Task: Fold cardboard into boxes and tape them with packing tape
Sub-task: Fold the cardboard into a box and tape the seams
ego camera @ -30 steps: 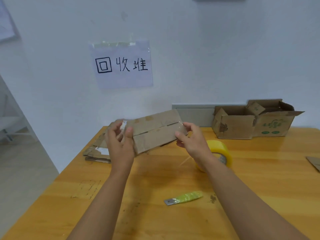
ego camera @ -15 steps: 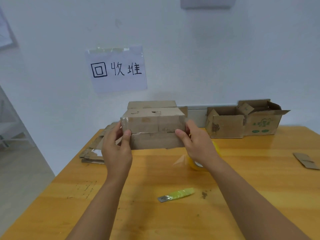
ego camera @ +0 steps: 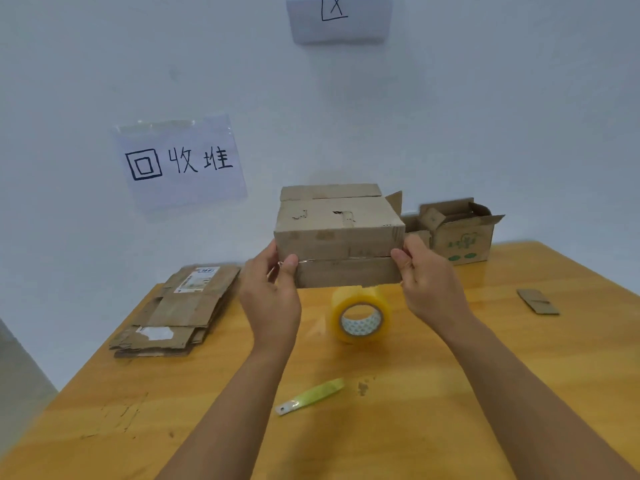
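Cardboard stock, flattened, lies at the table's 10 o'clock, untouched. Left hand grips the near-left end of the cardboard box, thumb on the taped seam. Box is held in the air at 12 o'clock above the table; a second ago it hung as a tilted flat face, and it is now turned level and raised, top panel showing, far flaps standing open. Judgement: the seam side is sealed and the piece reads as a formed box, being turned upright. Long axis runs 9 to 3 o'clock, taped face toward 6. Right hand clamps the near-right end. Tape roll stands below; green cutter lies at 6 o'clock.
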Tool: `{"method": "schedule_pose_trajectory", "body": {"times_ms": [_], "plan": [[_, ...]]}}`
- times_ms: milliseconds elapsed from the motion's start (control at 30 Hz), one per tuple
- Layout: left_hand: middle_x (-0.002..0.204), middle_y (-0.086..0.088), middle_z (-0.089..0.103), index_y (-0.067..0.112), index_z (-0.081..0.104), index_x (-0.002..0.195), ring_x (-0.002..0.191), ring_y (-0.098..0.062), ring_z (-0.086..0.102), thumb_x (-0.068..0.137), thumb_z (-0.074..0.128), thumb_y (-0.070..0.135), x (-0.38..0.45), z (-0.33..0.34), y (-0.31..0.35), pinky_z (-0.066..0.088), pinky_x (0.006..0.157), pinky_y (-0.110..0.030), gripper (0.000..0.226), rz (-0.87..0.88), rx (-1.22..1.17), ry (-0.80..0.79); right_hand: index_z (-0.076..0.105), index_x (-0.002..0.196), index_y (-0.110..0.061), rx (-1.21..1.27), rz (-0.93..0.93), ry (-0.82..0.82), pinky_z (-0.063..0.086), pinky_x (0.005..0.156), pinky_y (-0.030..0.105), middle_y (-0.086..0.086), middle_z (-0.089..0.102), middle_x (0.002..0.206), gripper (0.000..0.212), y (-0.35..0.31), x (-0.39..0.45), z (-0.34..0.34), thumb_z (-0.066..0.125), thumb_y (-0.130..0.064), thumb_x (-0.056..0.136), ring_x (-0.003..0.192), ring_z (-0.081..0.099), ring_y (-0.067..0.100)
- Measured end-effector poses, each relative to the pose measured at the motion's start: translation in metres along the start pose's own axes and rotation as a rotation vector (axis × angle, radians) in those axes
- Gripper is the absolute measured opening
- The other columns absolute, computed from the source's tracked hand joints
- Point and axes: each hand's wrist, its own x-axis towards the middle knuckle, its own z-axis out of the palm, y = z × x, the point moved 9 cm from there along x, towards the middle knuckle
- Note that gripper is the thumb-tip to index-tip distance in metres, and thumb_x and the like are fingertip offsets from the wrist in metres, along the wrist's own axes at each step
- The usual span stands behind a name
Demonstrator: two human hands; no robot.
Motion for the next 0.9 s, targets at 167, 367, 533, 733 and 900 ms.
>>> {"method": "schedule_pose_trajectory", "body": {"times_ms": [167,367,533,733,900], "plan": [[0.109,0.004,0.067,0.013,0.063,0.121,0.100,-0.006,0.061,0.096,0.063,0.015,-0.036,0.064,0.025,0.050,0.087,-0.015,0.025,0.036,0.058,-0.098,0.056,0.090,-0.018,-0.006,0.180,0.010,0.045,0.059,0.038,-0.003,0.062,0.078,0.025,0.051,-0.029,-0.051,0.046,-0.037,0.102,0.067,0.058,0.016],[0.103,0.006,0.066,0.013,0.064,0.106,0.098,0.004,0.060,0.092,0.067,0.039,-0.097,0.135,0.023,0.051,0.082,-0.015,0.030,-0.075,-0.055,-0.308,0.046,0.118,-0.032,0.261,0.549,-0.002,0.053,0.081,0.040,-0.011,0.062,0.104,0.050,0.132,-0.078,-0.081,0.034,-0.071,0.089,0.095,0.066,0.015],[0.116,0.011,0.063,0.020,0.056,0.122,0.109,-0.006,0.060,0.093,0.068,0.029,-0.141,0.179,-0.013,0.048,0.088,-0.018,0.033,-0.236,0.000,-0.517,0.056,0.105,-0.021,0.208,0.644,0.002,0.049,0.074,0.033,-0.007,0.062,0.098,0.028,0.187,-0.110,-0.099,0.059,-0.047,0.093,0.092,0.060,0.016],[0.103,0.008,0.063,0.032,0.054,0.095,0.100,-0.012,0.058,0.093,0.064,0.012,-0.173,0.200,-0.044,0.047,0.082,-0.024,0.022,-0.258,0.171,-0.636,0.029,0.147,-0.033,0.282,0.711,-0.111,0.051,0.091,0.039,-0.006,0.055,0.121,0.069,0.217,-0.130,-0.092,0.069,-0.019,0.092,0.108,0.057,0.016],[0.100,-0.005,0.067,0.018,0.062,0.098,0.097,-0.022,0.062,0.103,0.040,0.011,-0.184,0.200,-0.072,0.052,0.085,-0.037,0.024,-0.512,0.178,-0.704,0.046,0.137,-0.025,0.215,0.773,-0.153,0.046,0.082,0.034,-0.002,0.058,0.118,0.044,0.237,-0.141,-0.089,0.054,-0.007,0.097,0.111,0.055,0.019]]}}
